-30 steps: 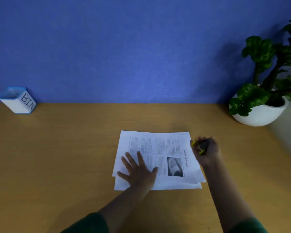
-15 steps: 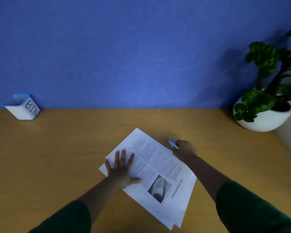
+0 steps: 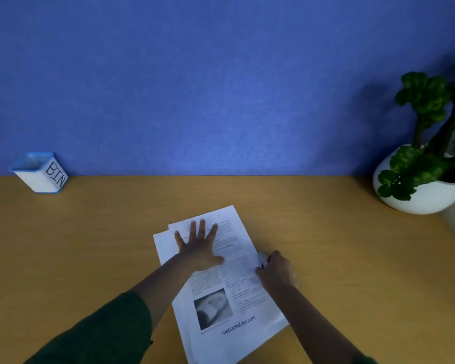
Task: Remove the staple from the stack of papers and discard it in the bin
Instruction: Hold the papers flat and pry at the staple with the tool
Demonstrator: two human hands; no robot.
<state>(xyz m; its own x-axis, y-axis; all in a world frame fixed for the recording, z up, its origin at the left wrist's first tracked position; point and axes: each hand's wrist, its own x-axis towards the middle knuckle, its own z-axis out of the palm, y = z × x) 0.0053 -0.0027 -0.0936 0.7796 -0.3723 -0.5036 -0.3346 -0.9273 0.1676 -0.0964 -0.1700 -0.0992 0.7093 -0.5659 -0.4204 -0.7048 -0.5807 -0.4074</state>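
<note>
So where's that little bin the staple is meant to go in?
The bin stands at the far left of the head view, at the back edge of the desk against the blue wall, well away from the papers.

Bare wooden desk (image 3: 90,245) stretches between the stack of papers (image 3: 229,292) and the bin (image 3: 41,172) at far left; a potted plant (image 3: 426,164) blocks the far right corner.

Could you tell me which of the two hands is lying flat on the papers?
The left hand, fingers spread on the papers; the right hand is curled at their edge.
</note>
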